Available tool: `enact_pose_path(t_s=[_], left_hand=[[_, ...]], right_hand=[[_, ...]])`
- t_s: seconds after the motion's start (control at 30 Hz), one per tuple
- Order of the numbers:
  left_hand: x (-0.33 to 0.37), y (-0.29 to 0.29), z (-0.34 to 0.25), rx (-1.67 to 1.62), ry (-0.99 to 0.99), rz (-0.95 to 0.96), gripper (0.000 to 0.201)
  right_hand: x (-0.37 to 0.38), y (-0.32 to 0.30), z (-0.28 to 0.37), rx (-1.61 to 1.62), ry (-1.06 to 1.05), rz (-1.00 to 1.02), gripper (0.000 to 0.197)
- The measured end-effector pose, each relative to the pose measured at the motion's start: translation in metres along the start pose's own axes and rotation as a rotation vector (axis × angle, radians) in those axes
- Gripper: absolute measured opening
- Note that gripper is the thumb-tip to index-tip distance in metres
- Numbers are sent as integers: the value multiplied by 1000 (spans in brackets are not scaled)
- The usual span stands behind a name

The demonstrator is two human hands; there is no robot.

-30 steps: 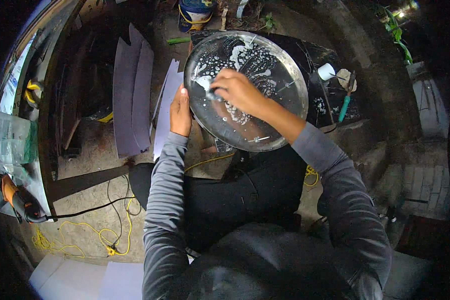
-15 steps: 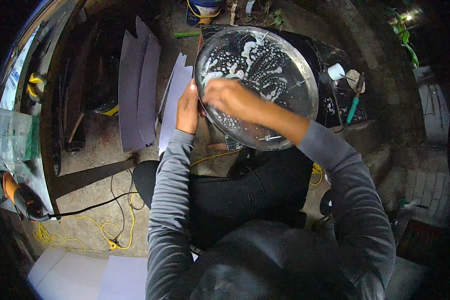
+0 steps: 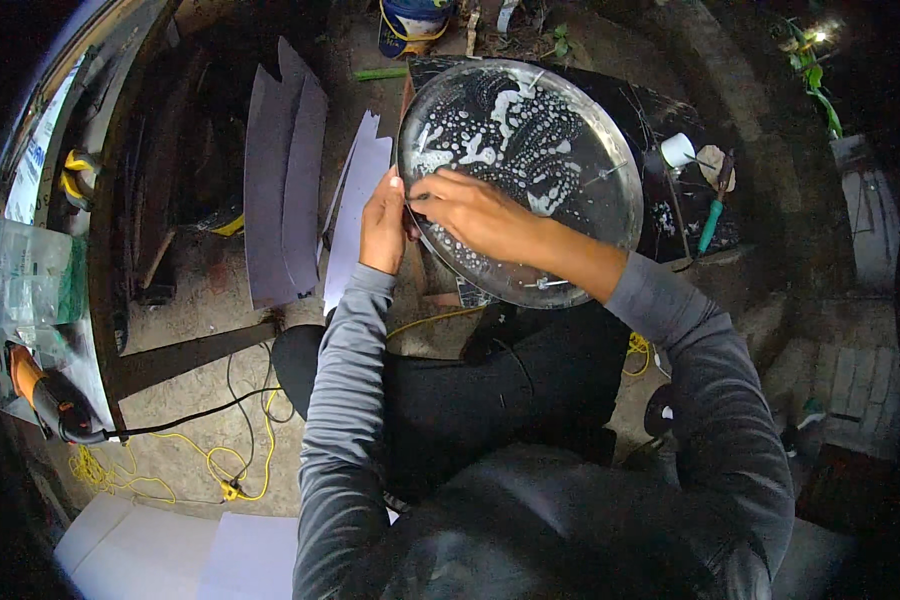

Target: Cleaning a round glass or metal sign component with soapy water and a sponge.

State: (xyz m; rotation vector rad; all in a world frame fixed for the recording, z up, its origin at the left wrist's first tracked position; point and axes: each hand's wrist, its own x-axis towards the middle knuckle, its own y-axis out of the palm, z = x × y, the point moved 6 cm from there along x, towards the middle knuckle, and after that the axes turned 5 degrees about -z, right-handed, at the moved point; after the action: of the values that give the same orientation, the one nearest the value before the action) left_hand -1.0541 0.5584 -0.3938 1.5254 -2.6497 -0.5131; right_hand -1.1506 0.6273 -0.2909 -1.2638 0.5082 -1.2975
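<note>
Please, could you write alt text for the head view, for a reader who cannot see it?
A bare left hand holds the edge of a round metal disc spotted with white foam, while the right hand is over its left part. Grey sheets and an orange power tool are at left; a green-handled tool lies at right.

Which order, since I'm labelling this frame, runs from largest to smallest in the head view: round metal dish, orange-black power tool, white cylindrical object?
1. Round metal dish
2. Orange-black power tool
3. White cylindrical object
</note>
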Motion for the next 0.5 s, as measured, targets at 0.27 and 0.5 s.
enact_pose_path(t_s=[0.27,0.5], left_hand=[[0,1,2,-30,-30,-32,50],[-4,2,-9,104,5,-20,47]], right_hand=[[33,12,-8,-595,93,96,41],[24,1,-2,-648,74,113,44]])
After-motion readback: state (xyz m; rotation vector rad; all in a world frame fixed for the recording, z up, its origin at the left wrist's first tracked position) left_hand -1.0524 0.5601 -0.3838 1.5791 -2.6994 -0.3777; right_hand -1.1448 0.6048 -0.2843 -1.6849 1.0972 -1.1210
